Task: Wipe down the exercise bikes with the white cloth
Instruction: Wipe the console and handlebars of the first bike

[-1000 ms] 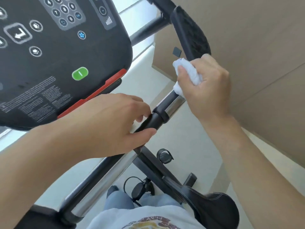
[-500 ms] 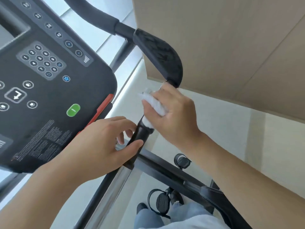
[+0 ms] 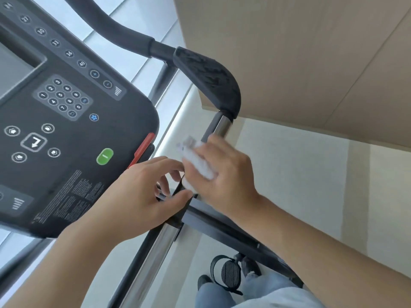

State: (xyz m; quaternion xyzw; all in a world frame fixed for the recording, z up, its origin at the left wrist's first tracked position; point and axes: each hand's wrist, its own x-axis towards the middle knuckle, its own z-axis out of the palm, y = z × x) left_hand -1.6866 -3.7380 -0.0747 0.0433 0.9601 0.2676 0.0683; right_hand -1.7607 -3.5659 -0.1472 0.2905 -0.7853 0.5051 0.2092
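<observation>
My right hand (image 3: 224, 176) is closed around the white cloth (image 3: 195, 161), pressing it against the bike's handlebar tube (image 3: 221, 125) just below its chrome section. My left hand (image 3: 142, 194) grips the black collar of the same tube, right below the cloth; thumb and fingers wrap it. Above the chrome part sits the black textured elbow pad (image 3: 206, 78). The part of the tube under both hands is hidden.
The black console (image 3: 66, 134) with keypad and green button fills the left side. A beige wall panel (image 3: 311, 63) stands close on the right. Below are the bike frame bar (image 3: 233, 232), a pedal (image 3: 230, 272) and my legs over the pale floor.
My right hand has slid the cloth down the tube from just under the elbow pad towards my left hand, uncovering the chrome section. The camera has tilted upward.
</observation>
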